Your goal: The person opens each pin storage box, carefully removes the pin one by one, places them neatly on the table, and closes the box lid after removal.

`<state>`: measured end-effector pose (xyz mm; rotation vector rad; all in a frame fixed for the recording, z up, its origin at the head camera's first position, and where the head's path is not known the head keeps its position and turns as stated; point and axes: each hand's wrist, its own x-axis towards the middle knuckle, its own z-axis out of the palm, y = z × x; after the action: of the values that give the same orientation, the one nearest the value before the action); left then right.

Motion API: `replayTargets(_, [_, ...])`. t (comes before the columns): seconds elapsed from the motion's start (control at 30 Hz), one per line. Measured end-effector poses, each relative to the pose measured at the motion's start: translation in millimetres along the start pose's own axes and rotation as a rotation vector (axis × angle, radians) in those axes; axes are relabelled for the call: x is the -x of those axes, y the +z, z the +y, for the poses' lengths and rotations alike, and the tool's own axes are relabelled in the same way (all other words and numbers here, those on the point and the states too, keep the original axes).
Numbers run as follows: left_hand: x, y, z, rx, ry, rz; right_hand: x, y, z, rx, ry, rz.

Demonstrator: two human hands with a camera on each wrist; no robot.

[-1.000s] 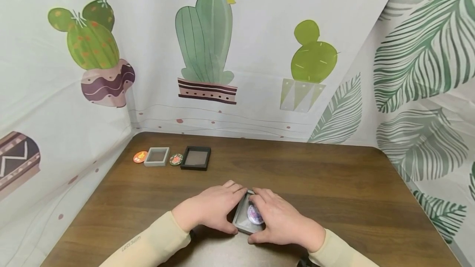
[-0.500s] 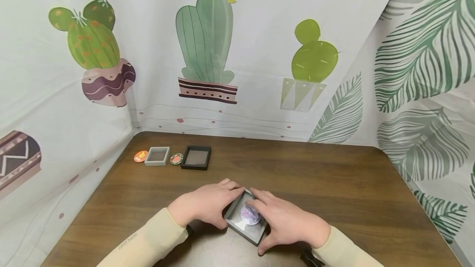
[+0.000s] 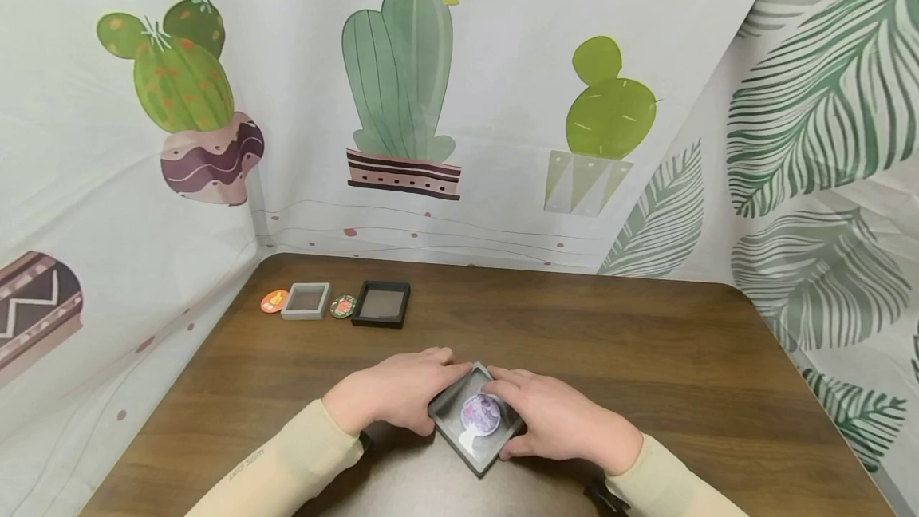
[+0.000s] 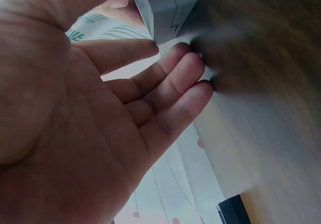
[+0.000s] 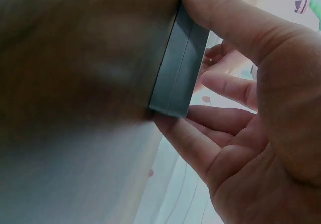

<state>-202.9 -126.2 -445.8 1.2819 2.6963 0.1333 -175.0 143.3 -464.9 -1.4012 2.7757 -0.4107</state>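
A grey square display frame (image 3: 459, 453) with a clear window lies turned cornerwise on the table between both hands. Inside its window shows a round purple patterned disc (image 3: 480, 415). My left hand (image 3: 395, 391) holds the frame's left side, with the index fingertip at the far corner. In the left wrist view its other fingers (image 4: 175, 91) extend past the frame, near the tabletop. My right hand (image 3: 567, 421) spans the right side, thumb at the near end and fingers at the far corner. A thin seam runs along the frame's edge (image 5: 180, 68) in the right wrist view.
At the table's back left, in a row, are an orange round disc (image 3: 274, 301), a small light grey frame (image 3: 306, 317), a green-and-red round disc (image 3: 343, 306) and a black frame (image 3: 380, 324). A printed cloth (image 3: 502, 102) hangs behind the wooden table (image 3: 610, 325).
The grey frame has turned between the hands until one corner points toward the body, and its disc shows more fully. The left hand has shifted slightly left; the right hand has moved a little right.
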Motion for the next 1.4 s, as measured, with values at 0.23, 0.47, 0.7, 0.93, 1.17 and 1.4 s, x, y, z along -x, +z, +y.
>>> replayTargets(0.23, [0.2, -2.1, 0.7, -0.006, -0.006, -0.017, 1, -1, 2, 0.006, -0.018, 0.010])
replayTargets(0.47, [-1.2, -1.9, 1.2, -0.015, 0.001, -0.008, 1, -2, -1, 0.032, -0.002, 0.007])
replayTargets(0.7, [-5.8, 0.8, -1.0, -0.076, 0.001, 0.062, 1, -3, -6, 0.087, 0.052, 0.046])
replayTargets(0.93, [-4.9, 1.2, -0.1, -0.083, 0.013, 0.064, 0, 1, -1, 0.090, 0.061, 0.077])
replayTargets(1.17, [-4.9, 0.1, 3.2, -0.088, 0.018, 0.057, 0, 5, 7, 0.079, 0.015, 0.093])
replayTargets(1.4, [-5.8, 2.6, 2.5, -0.067, 0.021, 0.077, 0, 5, 8, 0.061, -0.013, 0.071])
